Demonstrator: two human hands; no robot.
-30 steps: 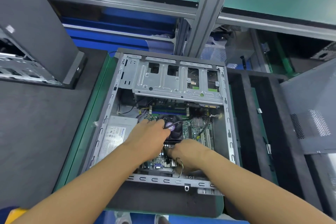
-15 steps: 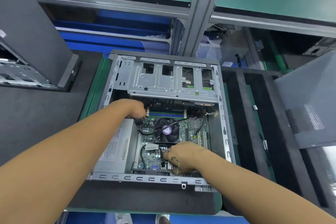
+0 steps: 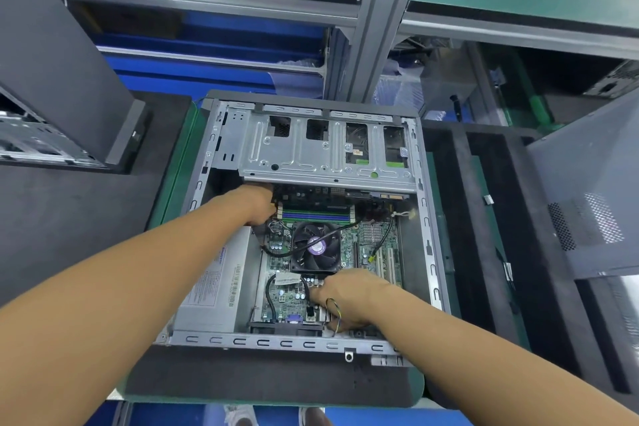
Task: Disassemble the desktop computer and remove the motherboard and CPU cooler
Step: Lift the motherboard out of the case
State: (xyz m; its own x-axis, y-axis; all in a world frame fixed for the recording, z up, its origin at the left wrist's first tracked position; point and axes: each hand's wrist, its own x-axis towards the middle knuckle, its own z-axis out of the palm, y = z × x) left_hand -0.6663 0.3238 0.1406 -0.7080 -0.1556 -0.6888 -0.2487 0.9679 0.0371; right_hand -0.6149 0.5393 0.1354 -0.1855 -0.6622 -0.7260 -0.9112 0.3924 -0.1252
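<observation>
While the case [image 3: 428,239] lies open on its side on a green mat [image 3: 176,162], the motherboard [image 3: 287,301] sits flat inside it, under and nearer than the drive cage [image 3: 311,156]. The cooler [image 3: 316,247] stands on the middle of the board, with a black cable [image 3: 332,235] draped across its fan. A power supply [image 3: 214,287] fills the case's left side. The left hand [image 3: 257,204] reaches to the board's far left corner, beside the memory slots [image 3: 314,214], its fingers hidden under the cage, so its grip cannot be told. The right hand [image 3: 349,297] rests on the board's near part, just below the cooler, fingers curled downward, with a loop of thin wires [image 3: 334,309] against it; whether it grips anything is unclear.
</observation>
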